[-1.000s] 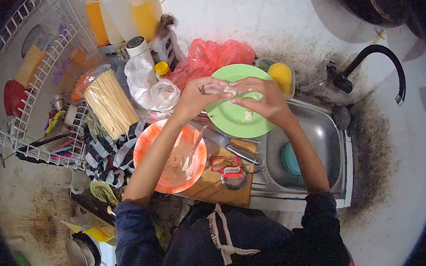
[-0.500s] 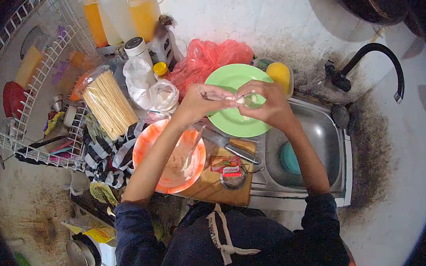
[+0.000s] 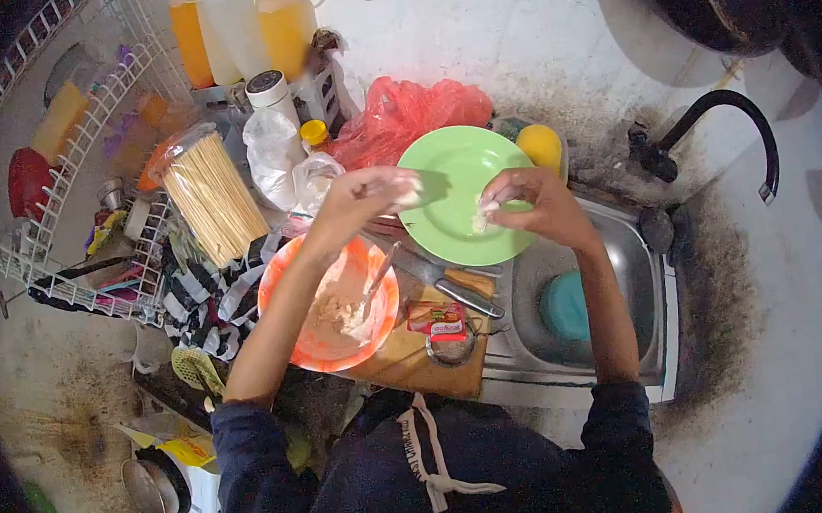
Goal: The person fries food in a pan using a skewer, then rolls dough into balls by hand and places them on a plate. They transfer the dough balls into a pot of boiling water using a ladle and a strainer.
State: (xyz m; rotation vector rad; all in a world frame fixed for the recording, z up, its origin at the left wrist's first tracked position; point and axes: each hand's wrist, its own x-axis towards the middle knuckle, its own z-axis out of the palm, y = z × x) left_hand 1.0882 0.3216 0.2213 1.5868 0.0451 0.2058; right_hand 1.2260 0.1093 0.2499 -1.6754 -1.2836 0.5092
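Head view, whitish, rounded lump pinched in left hand, right hand half curled, its hold unclear

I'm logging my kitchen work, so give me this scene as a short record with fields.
left hand: holds pale lump near left edge of green plate
right hand: at pale bits over the green plate; grip unclear
orange-white bowl: pale mixture and a utensil
wooden board: knife, red packet
sink: round teal item inside

Two hands, one green plate, one tap
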